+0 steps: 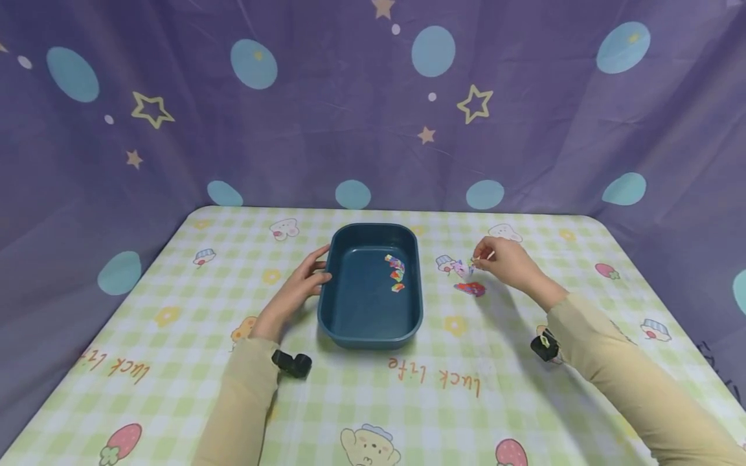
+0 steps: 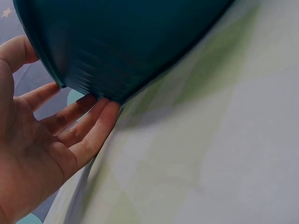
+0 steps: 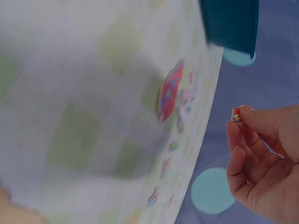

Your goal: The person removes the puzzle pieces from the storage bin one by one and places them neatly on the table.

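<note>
Sleeves [image 1: 236, 401] lie nearest; left hand [image 1: 298, 286] touches the tub's [image 1: 373, 342] side, fingers loose, while right hand [image 1: 508, 262] pinches a piece [image 3: 236, 115] between thumb and fingertip.

I'm in a curtained-off nook, set up like a small booth; whether in a home or a studio, I can't tell. My left hand [image 1: 300, 281] and right hand [image 1: 506, 261] are over a table [image 1: 315, 414] with a checked cloth [image 1: 204, 304], printed with strawberries [image 1: 125, 441] and cupcakes [image 1: 655, 329]. Beyond them and out to both sides hangs a purple curtain [image 1: 350, 97] with stars [image 1: 427, 134] and blue spots [image 1: 434, 51].
</note>
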A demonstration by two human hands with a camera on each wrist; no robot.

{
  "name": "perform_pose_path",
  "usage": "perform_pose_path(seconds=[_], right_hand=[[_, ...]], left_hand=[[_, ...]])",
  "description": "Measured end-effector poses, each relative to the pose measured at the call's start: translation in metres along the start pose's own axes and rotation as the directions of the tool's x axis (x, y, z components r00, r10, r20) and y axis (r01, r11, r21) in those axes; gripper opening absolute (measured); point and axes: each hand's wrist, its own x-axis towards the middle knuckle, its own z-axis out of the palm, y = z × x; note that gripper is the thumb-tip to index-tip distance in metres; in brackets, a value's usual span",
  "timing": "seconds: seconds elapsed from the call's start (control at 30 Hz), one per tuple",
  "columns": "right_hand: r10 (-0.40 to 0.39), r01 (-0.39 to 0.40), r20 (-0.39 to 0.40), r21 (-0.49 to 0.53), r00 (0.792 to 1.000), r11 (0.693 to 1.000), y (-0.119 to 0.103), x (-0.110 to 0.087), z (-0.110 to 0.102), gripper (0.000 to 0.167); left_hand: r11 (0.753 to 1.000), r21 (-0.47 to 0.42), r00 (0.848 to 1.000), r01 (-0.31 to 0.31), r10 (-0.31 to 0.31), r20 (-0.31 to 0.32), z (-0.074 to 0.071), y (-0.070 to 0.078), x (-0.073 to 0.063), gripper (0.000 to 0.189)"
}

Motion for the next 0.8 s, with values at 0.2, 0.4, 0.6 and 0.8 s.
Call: perform_pose_path(seconds=[0.2,0.4,0.6,0.8], right_hand=[[0.035,-0.035,0.002,-0.013,0.999,0.999,0.017,-0.006,-0.003,0.008],[0.08,-0.078,0.035,-0.052,0.996,0.996,0.03,-0.011,0.001,0.007],[0.139,-0.135,0.081,-0.055,0.987,0.989,0.037,-0.013,0.008,0.007],[0.172,-0.171,0.113,-0.013,0.979,0.985,0.037,-0.016,0.011,0.008]], left_hand=[[1.0,-0.006,1.0,0.002,-0.002,0.002,0.0,0.0,-0.001,0.059],[1.0,-0.006,1.0,-0.001,0.001,0.003,0.001,0.001,-0.001,0.059],[1.0,0.002,1.0,0.008,-0.008,0.001,0.0,0.001,0.0,0.059],[1.0,0.001,1.0,0.011,-0.011,-0.003,0.0,0.001,0.0,0.059]])
